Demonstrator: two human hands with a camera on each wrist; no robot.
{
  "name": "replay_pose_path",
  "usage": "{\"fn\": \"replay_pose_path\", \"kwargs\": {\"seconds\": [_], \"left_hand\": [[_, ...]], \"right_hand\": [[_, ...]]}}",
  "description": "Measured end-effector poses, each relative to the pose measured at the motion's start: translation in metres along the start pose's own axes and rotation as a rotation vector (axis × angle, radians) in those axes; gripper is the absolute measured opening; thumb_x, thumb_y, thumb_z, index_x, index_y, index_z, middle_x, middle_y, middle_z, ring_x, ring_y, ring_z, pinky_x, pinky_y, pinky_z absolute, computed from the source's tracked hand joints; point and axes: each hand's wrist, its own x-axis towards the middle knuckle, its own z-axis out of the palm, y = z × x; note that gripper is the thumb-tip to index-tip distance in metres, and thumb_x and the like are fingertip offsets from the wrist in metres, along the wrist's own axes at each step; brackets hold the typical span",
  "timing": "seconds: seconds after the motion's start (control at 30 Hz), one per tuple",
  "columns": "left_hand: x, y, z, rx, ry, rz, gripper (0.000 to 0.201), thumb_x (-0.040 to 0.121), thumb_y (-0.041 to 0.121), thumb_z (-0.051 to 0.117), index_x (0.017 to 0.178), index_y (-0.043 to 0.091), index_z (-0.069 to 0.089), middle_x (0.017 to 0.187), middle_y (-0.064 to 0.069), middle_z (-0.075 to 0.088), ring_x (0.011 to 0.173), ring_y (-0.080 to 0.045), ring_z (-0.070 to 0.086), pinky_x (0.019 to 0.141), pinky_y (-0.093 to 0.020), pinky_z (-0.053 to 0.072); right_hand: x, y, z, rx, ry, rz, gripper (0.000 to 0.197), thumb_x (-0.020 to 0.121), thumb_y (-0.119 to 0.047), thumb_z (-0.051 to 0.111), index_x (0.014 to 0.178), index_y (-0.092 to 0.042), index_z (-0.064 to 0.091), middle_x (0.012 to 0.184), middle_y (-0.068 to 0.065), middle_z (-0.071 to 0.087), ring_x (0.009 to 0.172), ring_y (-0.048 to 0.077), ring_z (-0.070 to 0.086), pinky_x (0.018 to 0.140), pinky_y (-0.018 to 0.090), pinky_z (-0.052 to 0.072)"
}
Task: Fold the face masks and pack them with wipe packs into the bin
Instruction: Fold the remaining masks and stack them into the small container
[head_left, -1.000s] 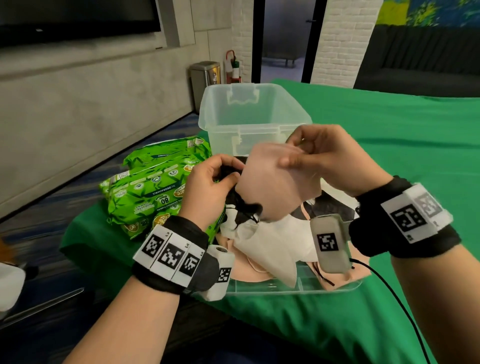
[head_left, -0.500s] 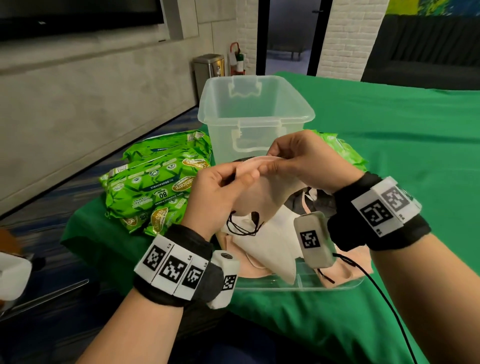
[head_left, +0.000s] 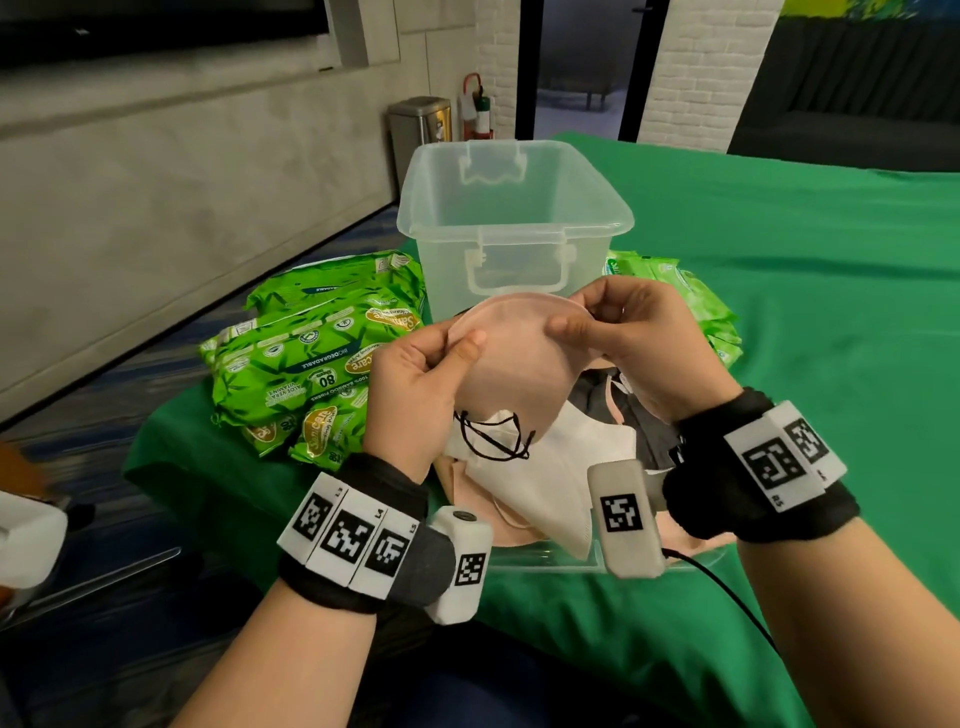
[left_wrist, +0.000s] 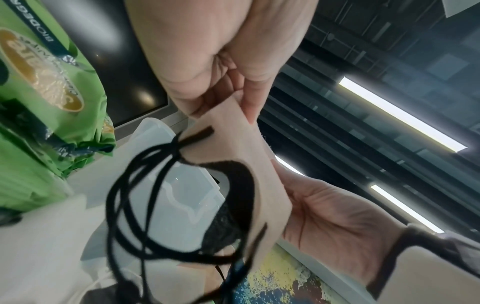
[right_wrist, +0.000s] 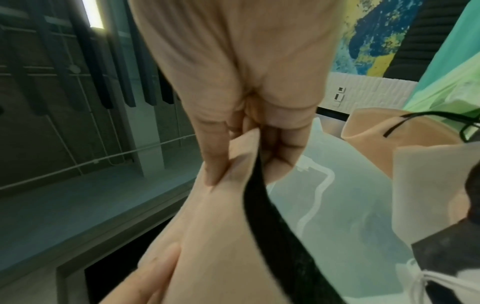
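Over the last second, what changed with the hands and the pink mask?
The left hand released the black ear loops, which now dangle, and pinched the pink mask edge. The right hand kept its pinch on the opposite edge. The bin, wipe packs and mask pile lie unchanged.

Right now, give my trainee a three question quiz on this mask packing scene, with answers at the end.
1. True or false: the clear plastic bin already holds wipe packs.
2. Which hands hold the pink fabric face mask? A left only, B right only, C both.
3. What colour are the ear loops hanging from it?

Key: 1 false, none show inside it. 2 C, left hand and right hand pinch its top edge. 3 black.
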Motion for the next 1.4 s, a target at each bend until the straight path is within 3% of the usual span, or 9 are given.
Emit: {"fn": "replay_pose_path", "kwargs": {"seconds": [0.2,0.33,0.47,0.67,0.83,1.0,1.13,1.23,1.4], "left_hand": [[0.000,0.004,-0.001,-0.084,-0.113,-0.036,0.050,0.074,0.002,0.064,0.112,0.033,0.052,0.085,-0.003,0.070,0.084,-0.012,0.065,0.082,-0.027,0.052],[0.000,0.002,-0.002,0.046,-0.167,-0.019,0.036,0.071,0.006,0.064,0.089,0.037,0.062,0.078,-0.017,0.066,0.078,-0.018,0.060,0.076,-0.032,0.047],[-0.001,-0.002,-0.001,0.101,-0.249,-0.044,0.033,0.077,-0.012,0.063,0.070,0.020,0.062,0.064,0.015,0.066,0.067,0.004,0.059,0.072,-0.011,0.046],[-0.003,-0.003,-0.002,0.119,-0.188,-0.083,0.034,0.080,-0.011,0.061,0.081,0.023,0.067,0.083,0.014,0.070,0.082,0.004,0.065,0.081,-0.013,0.047],[-0.006,-0.001,0.000,0.173,-0.224,-0.085,0.032,0.074,-0.001,0.070,0.080,0.030,0.069,0.082,0.018,0.071,0.091,-0.006,0.066,0.095,-0.034,0.049],[-0.004,-0.004,-0.007,0.094,-0.043,-0.095,0.034,0.078,-0.006,0.066,0.082,0.028,0.068,0.080,0.016,0.072,0.088,-0.005,0.066,0.092,-0.034,0.051],[-0.006,-0.007,-0.010,0.058,0.000,-0.097,0.032,0.078,-0.006,0.066,0.084,0.025,0.067,0.079,0.019,0.071,0.087,0.001,0.064,0.086,-0.022,0.049],[-0.008,-0.011,-0.012,0.063,0.025,-0.090,0.030,0.080,-0.006,0.065,0.083,0.023,0.065,0.084,0.011,0.070,0.087,-0.006,0.063,0.085,-0.026,0.049],[-0.009,-0.014,-0.015,0.078,0.080,-0.075,0.029,0.082,-0.007,0.061,0.083,0.022,0.065,0.086,0.009,0.068,0.081,0.001,0.062,0.081,-0.020,0.050]], "right_hand": [[0.000,0.000,0.003,-0.096,-0.048,-0.058,0.022,0.067,0.013,0.072,0.068,-0.002,0.057,0.051,-0.006,0.063,0.046,0.004,0.058,0.045,0.014,0.044],[0.004,0.002,0.007,-0.204,-0.071,-0.107,0.028,0.062,0.011,0.077,0.070,-0.008,0.058,0.057,-0.002,0.064,0.052,0.006,0.056,0.050,0.015,0.045],[0.001,0.006,0.008,-0.303,-0.006,-0.143,0.037,0.063,-0.005,0.082,0.088,-0.015,0.057,0.061,0.009,0.057,0.053,0.011,0.046,0.050,0.018,0.038],[0.000,0.006,0.004,-0.149,-0.037,-0.071,0.029,0.068,0.006,0.074,0.086,-0.010,0.058,0.072,0.035,0.057,0.066,0.024,0.052,0.061,0.030,0.046],[0.001,0.010,0.010,-0.235,0.025,-0.094,0.026,0.070,0.002,0.076,0.082,-0.015,0.060,0.054,0.000,0.060,0.048,0.006,0.051,0.050,0.017,0.043],[-0.008,0.019,0.007,-0.354,-0.193,0.031,0.051,0.064,-0.006,0.082,0.104,-0.019,0.053,0.078,0.022,0.069,0.063,0.029,0.061,0.058,0.039,0.051],[-0.018,0.023,0.005,-0.355,-0.265,0.082,0.044,0.068,0.007,0.075,0.104,-0.008,0.055,0.071,0.009,0.068,0.052,0.020,0.062,0.058,0.033,0.054],[-0.020,0.019,-0.005,-0.309,-0.197,0.098,0.028,0.075,0.005,0.070,0.094,-0.011,0.057,0.062,0.005,0.068,0.045,0.012,0.059,0.049,0.019,0.049],[-0.002,0.015,-0.052,-0.537,0.141,0.073,0.010,0.081,-0.016,0.069,0.088,-0.014,0.062,0.080,0.012,0.067,0.055,0.010,0.055,0.057,0.022,0.042]]}}
